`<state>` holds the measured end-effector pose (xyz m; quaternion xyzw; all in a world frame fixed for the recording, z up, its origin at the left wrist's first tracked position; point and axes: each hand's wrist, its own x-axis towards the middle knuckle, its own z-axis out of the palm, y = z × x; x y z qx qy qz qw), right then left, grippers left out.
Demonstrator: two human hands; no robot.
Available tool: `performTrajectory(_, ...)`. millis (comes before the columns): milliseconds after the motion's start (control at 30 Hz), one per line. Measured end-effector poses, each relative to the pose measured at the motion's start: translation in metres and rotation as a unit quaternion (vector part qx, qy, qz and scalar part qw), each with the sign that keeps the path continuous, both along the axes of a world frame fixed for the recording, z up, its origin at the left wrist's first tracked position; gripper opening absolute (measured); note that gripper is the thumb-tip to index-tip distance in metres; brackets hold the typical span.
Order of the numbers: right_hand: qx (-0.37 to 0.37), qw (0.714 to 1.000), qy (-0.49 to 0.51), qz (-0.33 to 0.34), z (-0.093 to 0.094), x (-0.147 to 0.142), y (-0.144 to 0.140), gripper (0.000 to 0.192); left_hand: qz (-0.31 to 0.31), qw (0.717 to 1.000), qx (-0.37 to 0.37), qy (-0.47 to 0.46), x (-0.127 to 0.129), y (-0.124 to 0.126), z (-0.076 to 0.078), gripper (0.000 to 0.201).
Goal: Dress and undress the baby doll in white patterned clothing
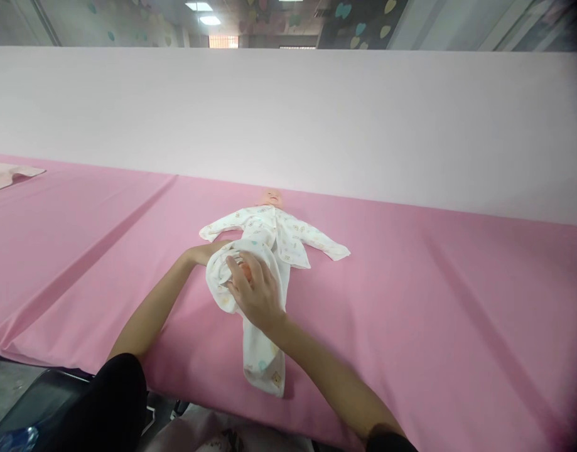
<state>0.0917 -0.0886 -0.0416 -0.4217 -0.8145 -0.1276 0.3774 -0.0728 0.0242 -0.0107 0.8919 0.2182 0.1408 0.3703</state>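
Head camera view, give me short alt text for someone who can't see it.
Two bare hands work at the legs of a baby doll lying on its back on a pink-covered table: the right hand grips bunched white printed trousers, and the left hand is tucked partly under the fabric. The doll wears a matching white top, and a pale partition stands behind.

A white cotton baby garment [274,235] with small pastel prints lies on a desk under plain pink cloth [434,301], against a pale wall [288,113].
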Motion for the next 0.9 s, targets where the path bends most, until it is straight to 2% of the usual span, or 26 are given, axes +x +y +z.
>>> performTrajectory(67, 0.011, 0.999, 0.015, 0.037, -0.005, 0.004, 0.010, 0.041, -0.025, 0.998, -0.049, -0.009, -0.010, 0.003, 0.007, 0.060)
performTrajectory(200, 0.010, 0.998, 0.008, 0.069, -0.010, 0.010, 0.028, 0.037, 0.015, 0.993, -0.106, -0.047, -0.024, -0.001, 0.025, 0.055)
performTrajectory(300, 0.004, 0.997, 0.013, 0.070, -0.014, 0.009, 0.035, 0.037, 0.002, 0.998, -0.060, -0.012, -0.025, -0.011, 0.036, 0.058)
performTrajectory(400, -0.014, 0.995, 0.024, 0.098, -0.012, 0.007, 0.034, 0.042, 0.011, 0.998, 0.024, 0.049, -0.023, -0.016, 0.040, 0.076)
performTrajectory(500, -0.132, 0.975, 0.038, 0.175, 0.004, 0.015, 0.029, 0.057, 0.026, 0.994, 0.065, 0.088, -0.022, -0.011, 0.032, 0.079)
performTrajectory(567, -0.255, 0.932, 0.065, 0.248, 0.018, 0.027, 0.029, 0.061, 0.040, 0.991, 0.051, 0.117, -0.023, -0.004, 0.023, 0.077)
performTrajectory(633, -0.352, 0.885, 0.114, 0.282, 0.027, 0.042, 0.033, 0.048, 0.075, 0.984, 0.022, 0.158, -0.023, 0.003, 0.013, 0.077)
performTrajectory(667, -0.378, 0.876, 0.141, 0.265, 0.029, 0.049, 0.036, 0.037, 0.094, 0.980, 0.010, 0.178, -0.022, 0.006, 0.008, 0.077)
performTrajectory(733, -0.396, 0.888, 0.165, 0.165, 0.026, 0.059, 0.045, 0.020, 0.121, 0.971, -0.001, 0.205, -0.020, 0.010, 0.002, 0.075)
performTrajectory(800, -0.397, 0.910, 0.108, 0.058, 0.017, 0.064, 0.054, 0.015, 0.134, 0.967, 0.005, 0.216, -0.017, 0.009, 0.001, 0.071)
performTrajectory(833, -0.396, 0.916, 0.057, 0.028, 0.011, 0.065, 0.058, 0.014, 0.139, 0.966, 0.010, 0.220, -0.017, 0.007, 0.003, 0.069)
performTrajectory(900, -0.394, 0.918, -0.030, 0.023, 0.000, 0.064, 0.062, 0.011, 0.141, 0.964, 0.019, 0.223, -0.015, 0.000, 0.012, 0.067)
